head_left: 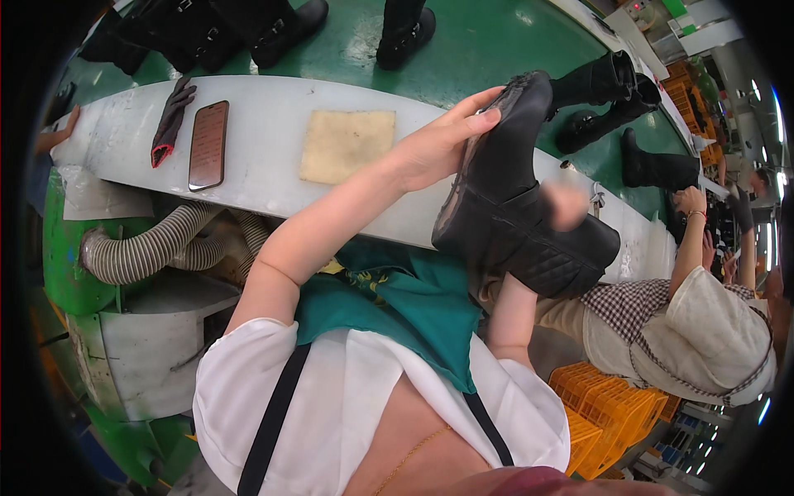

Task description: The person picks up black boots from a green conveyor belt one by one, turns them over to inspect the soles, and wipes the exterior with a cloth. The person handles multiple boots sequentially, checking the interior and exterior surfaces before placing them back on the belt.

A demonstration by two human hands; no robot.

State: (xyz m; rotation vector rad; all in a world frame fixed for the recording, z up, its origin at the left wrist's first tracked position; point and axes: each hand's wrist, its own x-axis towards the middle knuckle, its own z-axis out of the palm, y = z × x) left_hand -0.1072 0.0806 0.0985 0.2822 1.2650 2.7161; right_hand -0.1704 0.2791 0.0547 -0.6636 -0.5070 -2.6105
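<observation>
A black ankle-strapped boot point(504, 186) is held up in front of me, above the near edge of the white bench. Its toe points away and its quilted shaft hangs toward the lower right. My left hand point(442, 140) is closed around the sole edge near the toe, thumb on the outer side. The right forearm passes behind the shaft, and my right hand point(566, 205), smeared by motion, shows past the boot's far side; its fingers cannot be made out.
On the white bench point(265, 136) lie a beige square pad point(347, 146), a phone point(208, 145) and a dark glove point(174, 120). More black boots point(405, 37) stand on the green surface beyond. A co-worker point(703, 322) is at right, near orange crates point(608, 413). Ribbed hoses point(153, 244) sit at left.
</observation>
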